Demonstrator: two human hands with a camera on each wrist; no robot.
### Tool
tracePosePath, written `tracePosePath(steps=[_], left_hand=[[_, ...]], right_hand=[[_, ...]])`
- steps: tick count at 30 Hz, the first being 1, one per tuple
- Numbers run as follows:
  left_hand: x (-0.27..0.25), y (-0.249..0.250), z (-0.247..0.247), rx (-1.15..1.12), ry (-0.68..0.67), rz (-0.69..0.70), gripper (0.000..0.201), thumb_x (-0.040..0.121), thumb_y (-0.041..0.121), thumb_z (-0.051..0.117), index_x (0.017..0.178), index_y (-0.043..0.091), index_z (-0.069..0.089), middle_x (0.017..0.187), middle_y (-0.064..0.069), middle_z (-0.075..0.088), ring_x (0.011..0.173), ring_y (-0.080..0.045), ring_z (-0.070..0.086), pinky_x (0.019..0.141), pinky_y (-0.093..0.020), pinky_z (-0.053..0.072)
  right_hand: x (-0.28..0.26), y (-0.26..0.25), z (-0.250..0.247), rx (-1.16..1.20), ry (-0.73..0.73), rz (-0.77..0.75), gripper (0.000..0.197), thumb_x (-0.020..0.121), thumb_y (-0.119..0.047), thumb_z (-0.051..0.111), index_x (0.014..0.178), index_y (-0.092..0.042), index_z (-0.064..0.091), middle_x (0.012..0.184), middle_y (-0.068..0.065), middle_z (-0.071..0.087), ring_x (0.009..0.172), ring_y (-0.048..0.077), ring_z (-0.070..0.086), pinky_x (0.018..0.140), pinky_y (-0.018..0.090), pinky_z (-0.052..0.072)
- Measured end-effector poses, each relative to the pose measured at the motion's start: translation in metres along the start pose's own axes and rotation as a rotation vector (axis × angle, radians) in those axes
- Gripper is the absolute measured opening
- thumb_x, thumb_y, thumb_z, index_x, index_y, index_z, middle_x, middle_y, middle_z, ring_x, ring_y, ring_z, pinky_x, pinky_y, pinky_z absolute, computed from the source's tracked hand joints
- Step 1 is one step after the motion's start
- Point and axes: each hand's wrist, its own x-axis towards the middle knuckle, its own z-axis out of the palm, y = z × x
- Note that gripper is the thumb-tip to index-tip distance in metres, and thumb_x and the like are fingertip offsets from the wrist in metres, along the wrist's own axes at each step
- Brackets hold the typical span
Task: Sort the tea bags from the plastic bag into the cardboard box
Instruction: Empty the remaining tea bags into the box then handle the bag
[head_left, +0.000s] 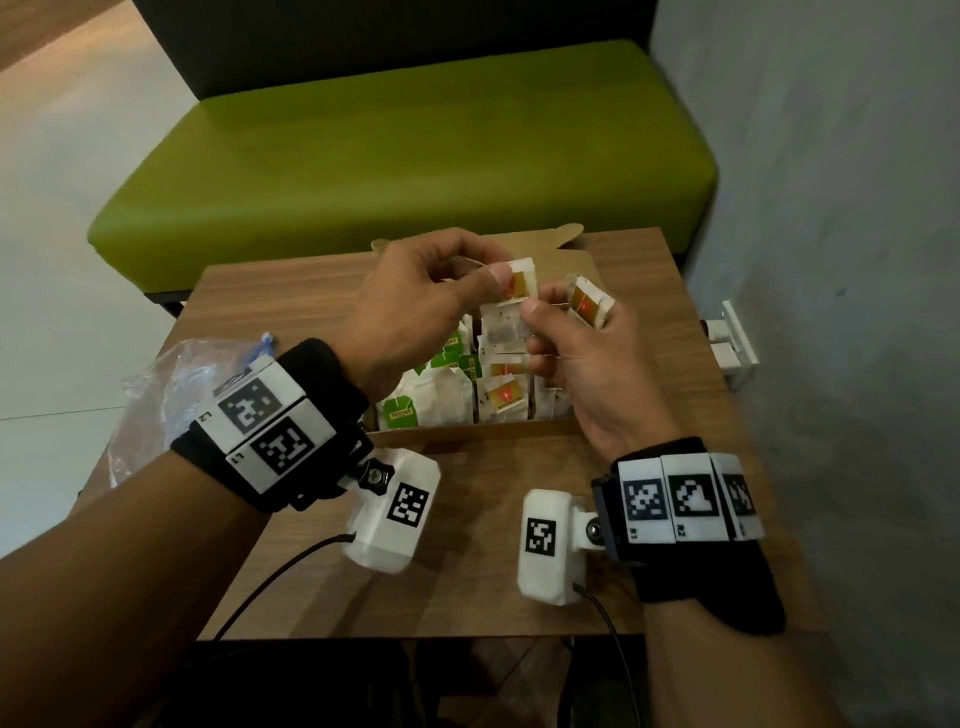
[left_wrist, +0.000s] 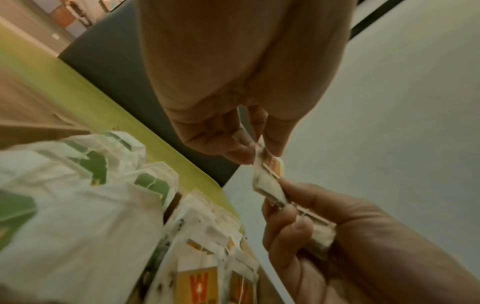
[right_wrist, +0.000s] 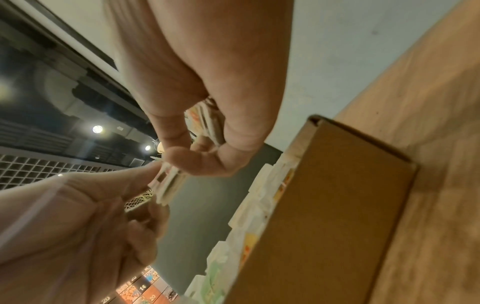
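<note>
Tea bags (head_left: 470, 395) fill the cardboard box (head_left: 467, 428) at table centre, though your hands cover its far half and both wrist views are blurred, so the tag print is unreadable. Your left hand (head_left: 415, 306) pinches one yellow-tagged tea bag (head_left: 519, 283) between thumb and fingertips, directly above the box. Your right hand (head_left: 587, 364), at 3 o'clock from the left and touching the same bag with its thumb, curls round a small stack of tea bags (head_left: 589, 304) (how many, you cannot tell). Your left wrist partly hides the plastic bag (head_left: 171, 395), at 9 o'clock from the box.
</note>
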Motion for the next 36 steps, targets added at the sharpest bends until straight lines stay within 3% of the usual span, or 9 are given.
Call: tracePosePath(steps=[3, 9, 13, 17, 19, 23, 27, 33, 36], left_hand=[[0.0, 0.0, 0.0, 0.104, 0.002, 0.066, 0.003, 0.089, 0.019, 0.072, 0.088, 0.022, 0.072, 0.076, -0.005, 0.063, 0.063, -0.009, 0.059, 0.052, -0.019, 0.044], [0.001, 0.001, 0.003, 0.199, 0.021, 0.105, 0.006, 0.085, 0.024, 0.077, 0.087, 0.02, 0.074, 0.076, -0.005, 0.07, 0.069, -0.026, 0.069, 0.061, -0.042, 0.058], [-0.004, -0.005, 0.015, 0.276, -0.104, 0.084, 0.007, 0.085, 0.017, 0.076, 0.09, 0.013, 0.073, 0.077, -0.008, 0.073, 0.061, -0.014, 0.068, 0.059, -0.033, 0.059], [-0.002, -0.018, 0.033, 0.392, -0.262, 0.073, 0.006, 0.085, 0.02, 0.077, 0.087, 0.017, 0.073, 0.063, 0.007, 0.069, 0.056, -0.007, 0.064, 0.057, -0.021, 0.051], [0.001, -0.021, 0.04, 0.529, -0.288, 0.127, 0.007, 0.085, 0.027, 0.077, 0.088, 0.022, 0.073, 0.07, 0.011, 0.068, 0.061, 0.002, 0.06, 0.058, -0.013, 0.043], [0.006, -0.026, 0.047, 0.673, -0.279, 0.196, 0.013, 0.083, 0.039, 0.077, 0.085, 0.026, 0.073, 0.081, 0.009, 0.072, 0.076, -0.009, 0.064, 0.071, -0.031, 0.054], [0.01, -0.027, 0.041, 0.679, -0.215, 0.166, 0.01, 0.086, 0.037, 0.075, 0.085, 0.027, 0.072, 0.076, 0.01, 0.07, 0.065, -0.007, 0.062, 0.07, -0.036, 0.057], [0.004, -0.028, 0.046, 0.739, -0.311, 0.168, 0.016, 0.085, 0.036, 0.075, 0.096, 0.024, 0.073, 0.088, 0.006, 0.071, 0.077, -0.013, 0.064, 0.072, -0.033, 0.055], [0.004, -0.026, 0.041, 0.686, -0.197, 0.155, 0.013, 0.091, 0.024, 0.064, 0.103, 0.021, 0.068, 0.094, 0.006, 0.072, 0.077, -0.01, 0.064, 0.068, -0.028, 0.051]], right_hand=[[-0.001, 0.0, -0.001, -0.048, -0.026, -0.028, 0.007, 0.093, -0.012, 0.07, 0.095, -0.017, 0.066, 0.082, -0.001, 0.065, 0.069, 0.005, 0.061, 0.059, 0.022, 0.052], [-0.001, -0.003, -0.008, -0.064, 0.066, -0.019, 0.004, 0.096, -0.024, 0.066, 0.098, -0.021, 0.067, 0.089, -0.003, 0.066, 0.075, 0.008, 0.06, 0.059, 0.023, 0.05], [0.002, -0.008, -0.018, 0.026, 0.191, 0.009, 0.035, 0.1, -0.051, 0.052, 0.109, -0.02, 0.063, 0.095, -0.001, 0.059, 0.069, 0.006, 0.052, 0.052, 0.02, 0.043], [0.003, -0.01, -0.02, 0.076, 0.228, 0.016, 0.053, 0.101, -0.064, 0.033, 0.111, -0.021, 0.062, 0.097, 0.003, 0.051, 0.063, 0.007, 0.042, 0.047, 0.021, 0.036], [0.002, -0.012, -0.02, 0.084, 0.244, 0.024, 0.049, 0.105, -0.055, 0.029, 0.114, -0.02, 0.063, 0.101, 0.005, 0.05, 0.063, 0.007, 0.04, 0.046, 0.019, 0.034], [0.003, -0.012, -0.021, 0.056, 0.25, 0.041, 0.034, 0.104, -0.023, 0.037, 0.126, -0.019, 0.062, 0.104, 0.002, 0.053, 0.068, 0.007, 0.041, 0.05, 0.018, 0.036], [0.005, -0.01, -0.022, 0.065, 0.22, 0.056, 0.047, 0.095, 0.002, 0.036, 0.13, -0.019, 0.06, 0.119, 0.003, 0.064, 0.076, 0.006, 0.057, 0.049, 0.015, 0.044], [0.004, -0.006, -0.018, 0.081, 0.152, 0.005, 0.061, 0.088, 0.019, 0.045, 0.136, -0.018, 0.054, 0.121, 0.003, 0.06, 0.105, 0.02, 0.068, 0.071, 0.024, 0.056], [0.004, -0.003, -0.016, 0.105, 0.147, -0.018, 0.057, 0.088, 0.018, 0.057, 0.134, -0.016, 0.054, 0.119, 0.013, 0.063, 0.097, 0.02, 0.071, 0.073, 0.026, 0.057]])
